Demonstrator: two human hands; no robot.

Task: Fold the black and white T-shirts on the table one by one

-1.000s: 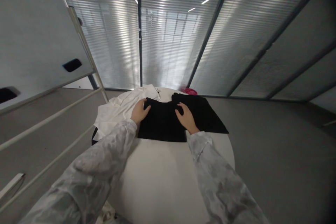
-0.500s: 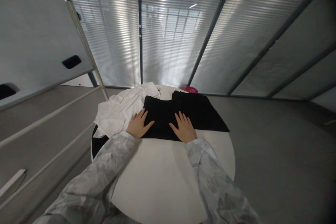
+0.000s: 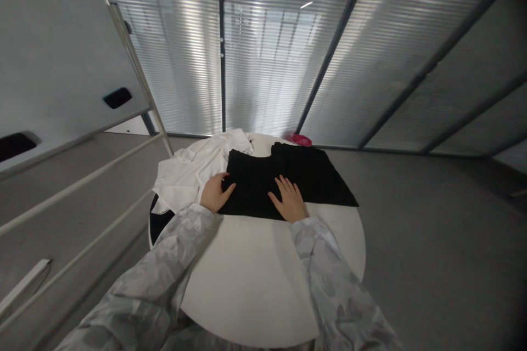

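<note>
A black garment (image 3: 251, 186) lies spread flat on the round white table (image 3: 251, 274), with a dip in its far edge. At its left edge is my left hand (image 3: 214, 193), fingers somewhat bent and thumb held apart over the cloth. My right hand (image 3: 290, 201) rests flat on the black cloth near its middle, fingers spread. To the left lies a rumpled white garment (image 3: 185, 170), right beside my left hand. The black cloth widens out to the right, past my right hand.
Behind the black cloth, at the table's far edge, sits a pink mesh-like item (image 3: 300, 140). Dark cloth (image 3: 160, 224) shows under the white garment. A metal bed-like frame (image 3: 82, 189) stands on the left. Glass panels with blinds (image 3: 263, 66) rise beyond the table.
My left hand has bent its fingers and drawn them back a little at the cloth's left edge. My right hand stays flat in place. The view has shifted slightly.
</note>
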